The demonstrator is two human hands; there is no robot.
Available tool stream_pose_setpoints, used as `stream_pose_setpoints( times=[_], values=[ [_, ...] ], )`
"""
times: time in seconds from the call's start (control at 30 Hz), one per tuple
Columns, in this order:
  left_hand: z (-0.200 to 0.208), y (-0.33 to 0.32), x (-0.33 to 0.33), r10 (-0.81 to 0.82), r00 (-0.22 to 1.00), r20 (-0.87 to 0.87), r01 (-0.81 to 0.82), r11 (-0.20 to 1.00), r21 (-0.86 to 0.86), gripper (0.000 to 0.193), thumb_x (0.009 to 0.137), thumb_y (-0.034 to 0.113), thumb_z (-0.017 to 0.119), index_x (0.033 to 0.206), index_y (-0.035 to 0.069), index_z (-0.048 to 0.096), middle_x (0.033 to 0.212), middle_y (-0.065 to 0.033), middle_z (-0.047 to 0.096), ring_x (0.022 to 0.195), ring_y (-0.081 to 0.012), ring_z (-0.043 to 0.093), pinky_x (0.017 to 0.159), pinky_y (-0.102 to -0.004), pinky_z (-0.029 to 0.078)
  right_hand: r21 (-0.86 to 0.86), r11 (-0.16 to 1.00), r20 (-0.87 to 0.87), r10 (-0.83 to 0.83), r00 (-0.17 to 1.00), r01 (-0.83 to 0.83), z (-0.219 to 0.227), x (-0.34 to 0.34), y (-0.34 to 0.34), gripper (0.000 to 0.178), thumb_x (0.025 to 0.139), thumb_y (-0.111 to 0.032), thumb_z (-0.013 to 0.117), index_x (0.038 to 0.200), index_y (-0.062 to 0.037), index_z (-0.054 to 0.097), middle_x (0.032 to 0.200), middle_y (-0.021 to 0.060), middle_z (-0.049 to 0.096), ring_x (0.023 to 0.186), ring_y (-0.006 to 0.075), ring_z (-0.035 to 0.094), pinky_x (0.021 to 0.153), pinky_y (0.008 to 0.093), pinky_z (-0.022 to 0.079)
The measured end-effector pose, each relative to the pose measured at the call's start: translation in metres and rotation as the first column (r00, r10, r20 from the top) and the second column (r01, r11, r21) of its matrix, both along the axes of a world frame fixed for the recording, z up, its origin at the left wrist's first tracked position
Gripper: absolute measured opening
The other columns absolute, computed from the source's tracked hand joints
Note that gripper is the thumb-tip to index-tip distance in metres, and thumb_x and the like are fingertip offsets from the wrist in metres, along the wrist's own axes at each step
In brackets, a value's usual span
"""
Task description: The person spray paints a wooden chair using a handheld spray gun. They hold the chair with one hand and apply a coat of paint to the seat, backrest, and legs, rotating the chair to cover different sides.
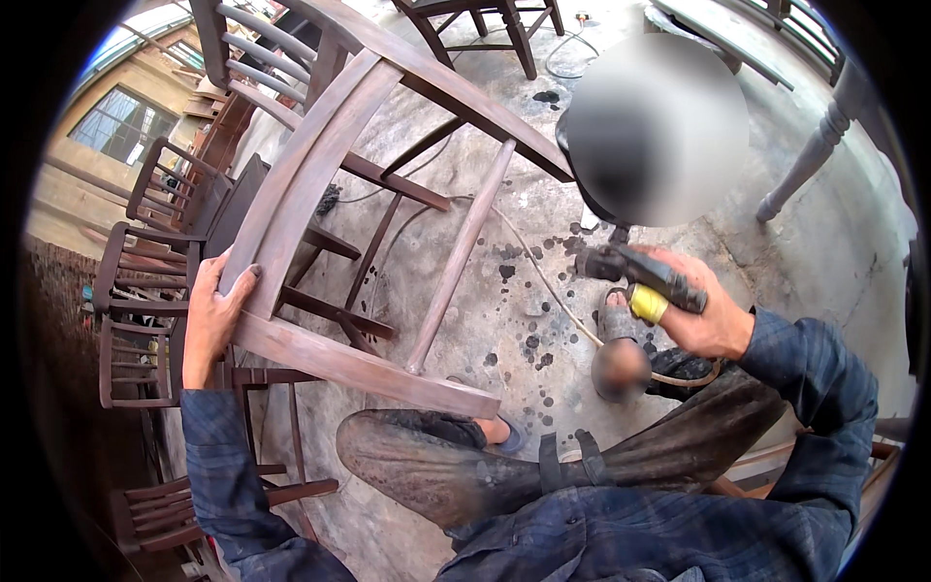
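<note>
My left hand is closed round the lower left corner of a brown wooden chair, its thumb on top of the wide flat rail. The chair is tilted over, and its legs and stretchers show beyond the rail. To the right of the chair, apart from it, my right hand is wrapped round a black spray gun with yellow tape at its grip. A pale hose runs across the floor near it. A blurred round patch hides what is above the gun.
Several dark wooden chairs stand along the left, and another chair is at the far side. A grey turned leg rises at the right. Dark drops spot the concrete floor. My bent legs are close below.
</note>
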State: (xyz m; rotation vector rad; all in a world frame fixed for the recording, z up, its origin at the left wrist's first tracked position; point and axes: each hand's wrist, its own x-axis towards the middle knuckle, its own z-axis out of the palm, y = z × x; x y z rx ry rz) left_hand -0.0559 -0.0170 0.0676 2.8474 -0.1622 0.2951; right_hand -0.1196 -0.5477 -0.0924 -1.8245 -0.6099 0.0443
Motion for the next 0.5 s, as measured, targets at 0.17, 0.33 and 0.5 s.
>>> stream_pose_setpoints(
  times=[0.17, 0.33, 0.5],
  values=[
    [0.0, -0.002, -0.001, 0.005, 1.0, -0.001, -0.005, 0.999, -0.043, 0.053, 0.093, 0.024, 0.072, 0.138, 0.001, 0.058, 0.111, -0.0109, 0.058, 0.105, -0.0207, 0.058, 0.096, -0.0311, 0.045, -0.027, 0.999, 0.02, 0.035, 0.999, -0.034, 0.0, 0.004, 0.004, 0.045, 0.093, -0.01, 0.064, 0.136, 0.0018, 0.056, 0.123, 0.0199, 0.067, 0.105, 0.0225, 0.067, 0.093, 0.0339, 0.051],
    [0.0, -0.009, -0.002, 0.008, 1.0, 0.015, -0.008, 1.0, -0.016, 0.053, 0.092, 0.025, 0.072, 0.138, 0.002, 0.059, 0.109, -0.0112, 0.058, 0.103, -0.021, 0.058, 0.094, -0.031, 0.045, 0.1, 0.994, -0.093, -0.031, 0.995, 0.04, 0.006, 0.029, -0.002, 0.043, 0.098, -0.01, 0.062, 0.138, 0.0029, 0.053, 0.111, 0.0109, 0.066, 0.096, 0.0139, 0.064, 0.089, 0.0303, 0.051],
    [-0.003, -0.001, -0.005, -0.007, 0.999, 0.042, 0.007, 1.0, -0.002, 0.052, 0.092, 0.025, 0.072, 0.137, 0.002, 0.06, 0.11, -0.0118, 0.059, 0.105, -0.0218, 0.059, 0.095, -0.0313, 0.045, 0.102, 0.992, -0.292, -0.043, 0.955, 0.076, 0.028, 0.028, 0.005, 0.04, 0.099, -0.01, 0.059, 0.136, 0.0034, 0.053, 0.101, 0.0053, 0.065, 0.086, 0.0098, 0.061, 0.077, 0.0268, 0.051]
  ],
)
